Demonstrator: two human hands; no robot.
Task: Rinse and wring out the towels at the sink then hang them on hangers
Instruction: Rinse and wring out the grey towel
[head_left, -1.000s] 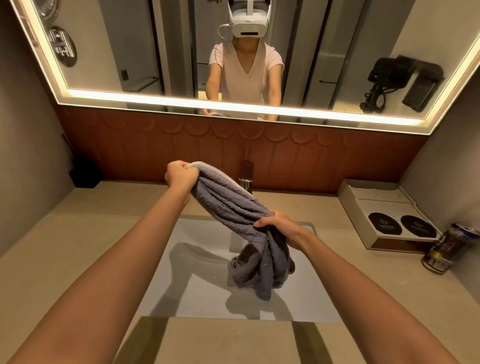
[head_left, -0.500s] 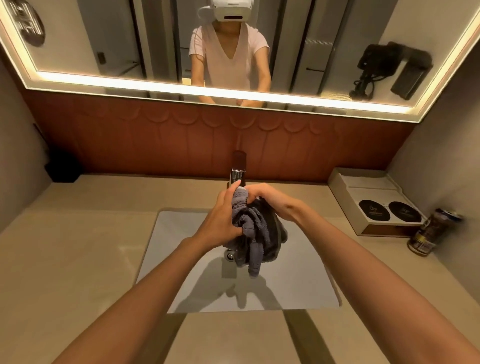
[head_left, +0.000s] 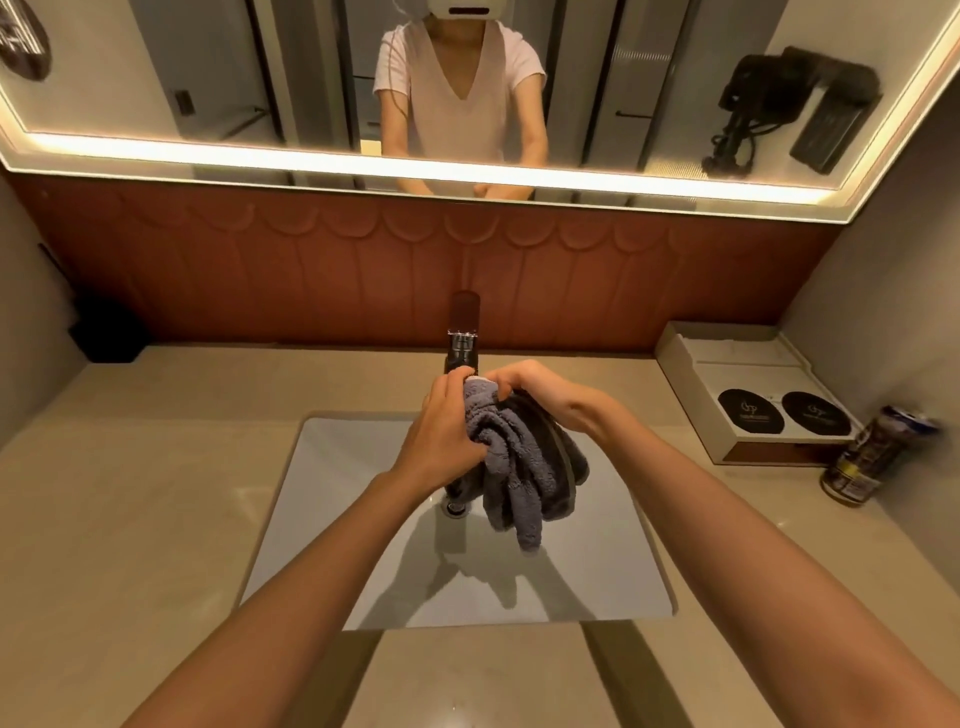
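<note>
A dark grey towel (head_left: 524, 467) hangs bunched in a thick wad above the white rectangular sink (head_left: 332, 499). My left hand (head_left: 441, 436) grips the wad from the left, fingers curled into the folds. My right hand (head_left: 545, 395) holds its upper right side, close against the left hand. The towel's loose ends dangle toward the basin. Just behind my hands stands the dark faucet (head_left: 462, 338). No hangers are in view.
The beige counter (head_left: 130, 519) surrounds the sink. At the right stand a white tray (head_left: 691, 353) with two black round coasters and a drink can (head_left: 872, 457). A black box (head_left: 106, 332) sits in the back left corner. A lit mirror (head_left: 156, 78) hangs above.
A second ago the towel was stretched between my raised left hand and my lower right hand. My hands have come together and gathered it into a bunch over the basin.
</note>
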